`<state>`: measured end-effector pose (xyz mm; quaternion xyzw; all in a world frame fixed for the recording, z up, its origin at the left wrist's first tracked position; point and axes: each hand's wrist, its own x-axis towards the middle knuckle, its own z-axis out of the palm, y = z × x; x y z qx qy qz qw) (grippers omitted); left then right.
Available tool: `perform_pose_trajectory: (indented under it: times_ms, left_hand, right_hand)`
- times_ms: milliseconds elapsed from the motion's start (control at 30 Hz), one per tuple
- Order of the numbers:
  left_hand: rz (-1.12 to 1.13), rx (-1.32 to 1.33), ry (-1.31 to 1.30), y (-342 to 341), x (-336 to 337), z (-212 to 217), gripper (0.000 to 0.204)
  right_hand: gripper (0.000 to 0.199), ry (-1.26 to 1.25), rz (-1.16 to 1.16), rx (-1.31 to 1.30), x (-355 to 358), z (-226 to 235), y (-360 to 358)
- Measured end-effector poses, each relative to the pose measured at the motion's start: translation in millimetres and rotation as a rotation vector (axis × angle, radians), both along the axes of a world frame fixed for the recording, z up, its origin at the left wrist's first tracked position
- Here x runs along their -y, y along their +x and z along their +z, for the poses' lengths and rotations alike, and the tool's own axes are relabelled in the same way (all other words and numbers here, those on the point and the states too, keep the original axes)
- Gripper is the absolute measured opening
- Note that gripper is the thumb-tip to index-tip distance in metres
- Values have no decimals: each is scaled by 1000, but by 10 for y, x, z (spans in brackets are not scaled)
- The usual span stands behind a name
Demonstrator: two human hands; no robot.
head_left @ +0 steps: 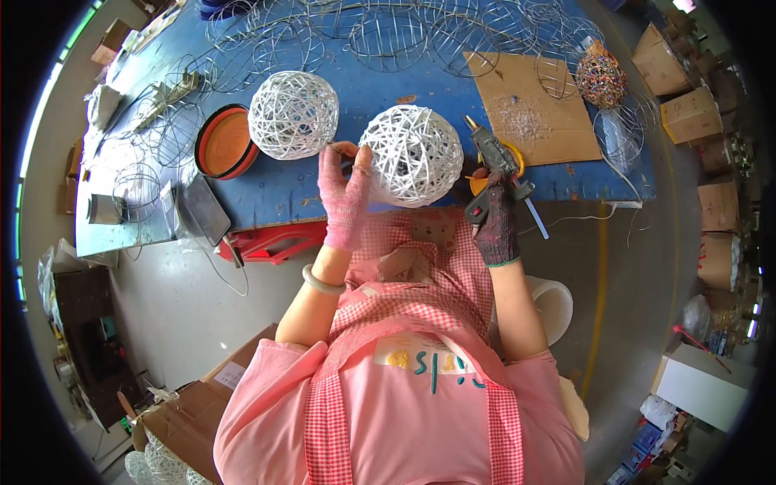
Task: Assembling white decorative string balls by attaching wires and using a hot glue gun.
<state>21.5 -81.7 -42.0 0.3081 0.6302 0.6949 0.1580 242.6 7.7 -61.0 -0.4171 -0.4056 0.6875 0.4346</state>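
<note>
My left hand (346,190), in a pink fingerless glove, curls its fingers and thumb at the left edge of a white openwork ball (411,158) of wound strands. The ball rests at the table's near edge. Held in my right hand (497,222), which wears a dark knit glove, is a glue gun (493,153) with a pale blue glue stick (536,218) sticking out of its rear. Its nozzle points up and left, apart from the ball. A second white ball (293,115) sits just beyond my left hand.
Beside the second ball lies an orange round dish (225,141). Wire frames (388,36) crowd the far side of the blue table (364,89). At the right are a cardboard sheet (558,133) with white bits, a multicoloured ball (600,79) and yellow tape (516,155). A cable trails off the right edge.
</note>
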Motion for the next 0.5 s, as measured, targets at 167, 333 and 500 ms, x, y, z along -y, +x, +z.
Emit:
perform_pose_trajectory:
  times_ms: [167,333,500]
  left_hand:
    - [-294,177,17,-71,71,158,6]
    - [-376,145,53,17,-146,242,10]
    - [-443,283,36,241,-415,345,9]
  right_hand:
    - [33,105,88,-55,-80,173,41]
    - [32,48,-94,-94,-171,341,121]
    - [35,139,-162,18,-154,442,305]
